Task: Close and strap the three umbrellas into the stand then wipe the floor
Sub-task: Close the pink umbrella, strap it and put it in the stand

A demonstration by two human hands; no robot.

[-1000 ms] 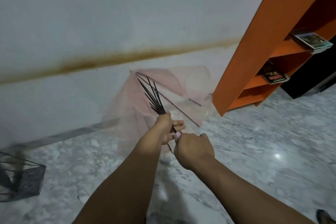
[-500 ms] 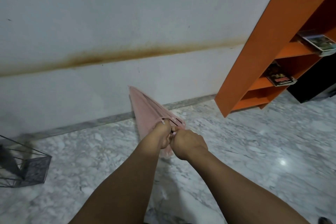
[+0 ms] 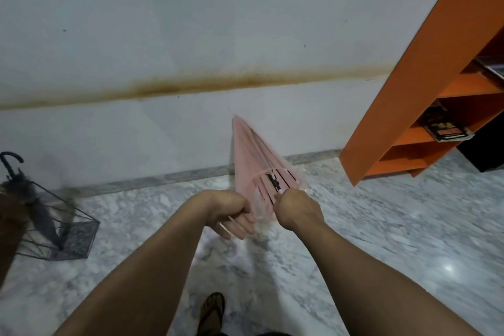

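Observation:
A pale pink umbrella [image 3: 252,153] is folded into a narrow cone that points up and away toward the wall. My left hand [image 3: 234,213] is closed around the loose lower edge of its canopy. My right hand [image 3: 296,207] grips the shaft just below the rib ends, where a small black part shows. At the far left a black wire umbrella stand [image 3: 68,234] sits on the marble floor [image 3: 381,226]. A dark grey folded umbrella [image 3: 32,199] with a hooked handle leans inside it.
An orange shelf unit [image 3: 403,90] with books stands against the white wall at the right, with a black box behind it. My sandalled foot [image 3: 214,308] is on the floor below my arms. A brown edge intrudes at the far left.
The pink canopy went from half open with its black ribs spread to fully folded. My hands have shifted apart on it, and my view has swung left so the stand shows more.

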